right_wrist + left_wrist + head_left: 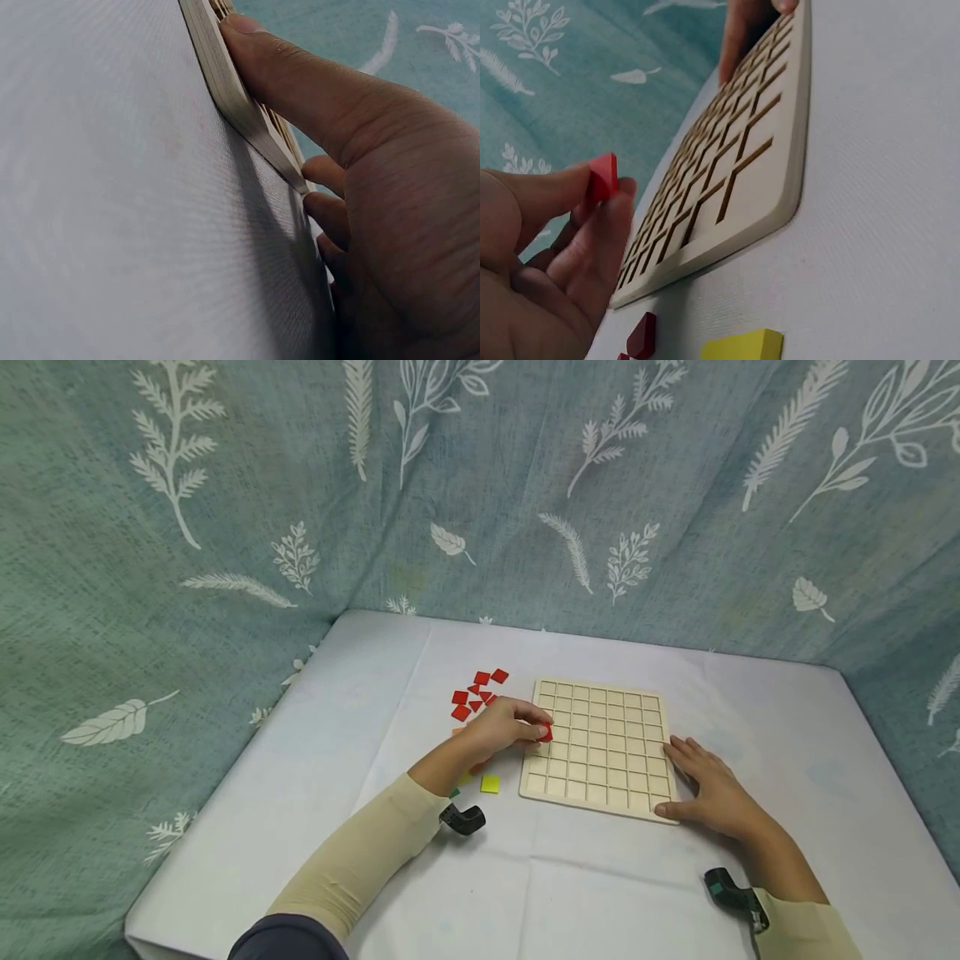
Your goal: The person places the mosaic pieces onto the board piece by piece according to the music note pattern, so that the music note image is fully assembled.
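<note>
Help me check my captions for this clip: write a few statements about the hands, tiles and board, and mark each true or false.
1. The left hand pinches a red tile. True.
2. A yellow tile lies on the table. True.
3. The right hand grips a tile. False: it touches the edge of the board.
4. The board is full of tiles. False: what shows of it is bare.
5. In the head view, several loose red tiles lie left of the board. True.
</note>
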`<state>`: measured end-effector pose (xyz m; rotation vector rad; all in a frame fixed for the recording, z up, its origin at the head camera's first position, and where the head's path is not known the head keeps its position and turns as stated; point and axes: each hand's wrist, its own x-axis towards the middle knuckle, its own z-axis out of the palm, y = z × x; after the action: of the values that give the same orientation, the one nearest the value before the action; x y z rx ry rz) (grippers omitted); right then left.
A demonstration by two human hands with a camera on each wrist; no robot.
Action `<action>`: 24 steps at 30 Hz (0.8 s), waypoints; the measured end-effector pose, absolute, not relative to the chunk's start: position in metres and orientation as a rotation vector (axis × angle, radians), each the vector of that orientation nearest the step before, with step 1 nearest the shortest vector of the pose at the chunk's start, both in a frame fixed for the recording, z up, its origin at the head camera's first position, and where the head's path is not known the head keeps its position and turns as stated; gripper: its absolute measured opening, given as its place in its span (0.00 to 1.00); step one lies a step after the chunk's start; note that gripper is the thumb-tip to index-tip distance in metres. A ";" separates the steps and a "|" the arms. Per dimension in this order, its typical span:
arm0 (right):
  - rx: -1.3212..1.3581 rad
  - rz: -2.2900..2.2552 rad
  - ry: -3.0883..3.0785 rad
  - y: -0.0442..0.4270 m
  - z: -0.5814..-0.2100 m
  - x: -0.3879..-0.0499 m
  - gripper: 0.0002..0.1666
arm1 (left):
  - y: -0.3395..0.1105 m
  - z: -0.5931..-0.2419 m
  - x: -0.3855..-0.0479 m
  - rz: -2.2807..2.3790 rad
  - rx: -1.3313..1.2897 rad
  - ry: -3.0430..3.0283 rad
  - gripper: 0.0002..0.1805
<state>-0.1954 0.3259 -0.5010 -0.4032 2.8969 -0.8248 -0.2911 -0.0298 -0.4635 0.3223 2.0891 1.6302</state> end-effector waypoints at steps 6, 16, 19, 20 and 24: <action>-0.405 -0.816 2.895 0.327 -0.498 -0.196 0.69 | -0.020 -0.465 -0.290 1.594 0.340 2.149 0.12; -0.404 -0.825 2.885 0.325 -0.495 -0.195 0.69 | -0.004 -0.473 -0.290 1.426 0.407 2.332 0.02; -0.404 -0.828 2.878 0.325 -0.495 -0.195 0.69 | 0.000 -0.475 -0.290 1.333 0.414 2.408 0.02; -0.402 -0.828 2.877 0.325 -0.495 -0.195 0.69 | 0.001 -0.475 -0.289 1.299 0.422 2.441 0.02; -0.395 -0.821 2.882 0.325 -0.497 -0.195 0.69 | 0.006 -0.476 -0.287 1.152 0.508 2.588 0.02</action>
<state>-0.1949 0.3251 -0.4969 -0.3952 2.8817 -0.8212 -0.2867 0.0063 -0.4761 0.5080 2.5883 1.1515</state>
